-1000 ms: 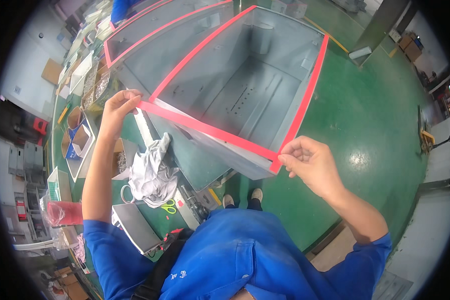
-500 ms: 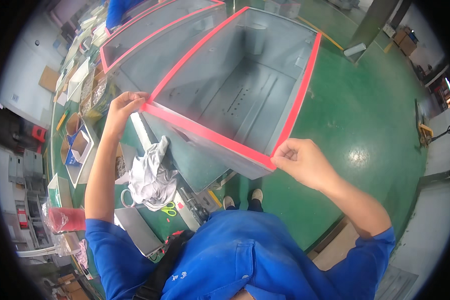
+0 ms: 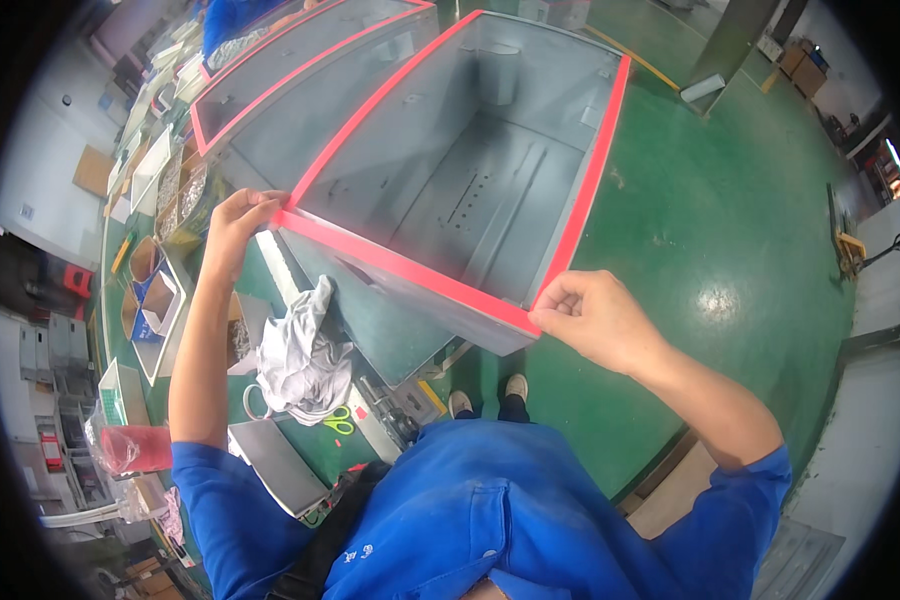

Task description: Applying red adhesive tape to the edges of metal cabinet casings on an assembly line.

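Note:
A large grey open-topped metal box (image 3: 440, 290) stands before me, red tape (image 3: 390, 262) running along its rim. At the near left corner, the thumb and fingers of my left hand (image 3: 242, 222) are pinched on one end of the near tape strip. My right hand (image 3: 598, 318) pinches the other end at the near right corner, its fingers curled. Between them the strip looks straight and lies along the near edge. I cannot tell how much of it sticks to the metal.
Another red-edged grey box (image 3: 320, 90) stands beyond to the left, near a co-worker's blue sleeve (image 3: 232, 22). A pale cloth (image 3: 305, 365), green-handled scissors (image 3: 339, 419) and parts bins (image 3: 162, 310) lie at the left. A pillar (image 3: 735, 55) rises at the far right.
The view has shifted slightly, so the box sits a little further left in it. Both hands keep their pinch at the same two corners.

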The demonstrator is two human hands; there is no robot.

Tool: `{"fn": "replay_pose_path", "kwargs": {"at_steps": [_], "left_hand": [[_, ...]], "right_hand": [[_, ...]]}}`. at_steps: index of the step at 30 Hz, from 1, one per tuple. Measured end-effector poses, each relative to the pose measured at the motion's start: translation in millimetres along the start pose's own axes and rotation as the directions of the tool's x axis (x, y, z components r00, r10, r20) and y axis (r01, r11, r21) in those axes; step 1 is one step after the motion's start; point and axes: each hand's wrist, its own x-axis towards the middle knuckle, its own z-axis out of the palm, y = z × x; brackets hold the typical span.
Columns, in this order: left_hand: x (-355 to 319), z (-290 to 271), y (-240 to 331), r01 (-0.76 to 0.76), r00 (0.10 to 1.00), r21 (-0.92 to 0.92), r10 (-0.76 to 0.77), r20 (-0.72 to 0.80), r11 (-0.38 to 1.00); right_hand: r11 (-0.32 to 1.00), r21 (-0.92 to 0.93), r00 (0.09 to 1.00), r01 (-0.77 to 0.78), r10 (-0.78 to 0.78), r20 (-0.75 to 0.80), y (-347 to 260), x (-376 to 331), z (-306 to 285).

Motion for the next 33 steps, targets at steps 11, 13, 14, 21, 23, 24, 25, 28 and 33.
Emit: {"fn": "replay_pose_path", "kwargs": {"at_steps": [11, 13, 14, 21, 23, 24, 25, 28, 33], "left_hand": [[0.8, -2.2, -4.6, 0.012, 1.000, -0.023, -0.012, -0.005, 1.000], [1.5, -2.2, -5.2, 0.014, 1.000, -0.025, -0.014, -0.005, 1.000], [1.7, -2.2, -5.3, 0.014, 1.000, -0.026, -0.015, -0.005, 1.000], [1.9, -1.3, -4.7, 0.020, 1.000, -0.021, -0.020, -0.005, 1.000], [2.0, -1.2, -4.6, 0.019, 1.000, -0.013, -0.019, -0.011, 1.000], [2.1, -1.1, -4.5, 0.021, 1.000, -0.011, -0.021, -0.012, 1.000], [2.1, -0.9, -4.2, 0.022, 1.000, -0.008, -0.022, -0.013, 1.000], [2.1, 0.0, -3.2, 0.024, 1.000, -0.002, -0.024, -0.017, 1.000], [2.2, -0.7, -3.9, 0.017, 1.000, -0.008, -0.017, -0.016, 1.000]], "right_hand": [[0.998, -0.025, 0.998, -0.058, 0.059, 0.016, -2.9, 1.5, -0.4], [0.995, -0.035, 0.996, -0.090, 0.091, 0.024, -5.4, 0.5, -1.4], [0.996, -0.032, 0.996, -0.089, 0.090, 0.022, -5.5, 0.1, -1.4], [0.996, -0.035, 0.997, -0.083, 0.083, -0.004, -3.2, -1.6, 0.4], [0.996, -0.047, 0.997, -0.075, 0.075, -0.012, -3.4, -2.2, 1.1], [0.996, -0.053, 0.997, -0.072, 0.071, -0.016, -3.6, -2.5, 1.5], [0.996, -0.055, 0.997, -0.071, 0.070, -0.020, -4.2, -3.1, 1.8], [0.996, -0.062, 0.997, -0.064, 0.061, -0.037, -5.6, -4.8, 2.9], [0.998, -0.063, 0.997, -0.019, 0.015, -0.075, -3.9, -7.4, 6.1]]}}
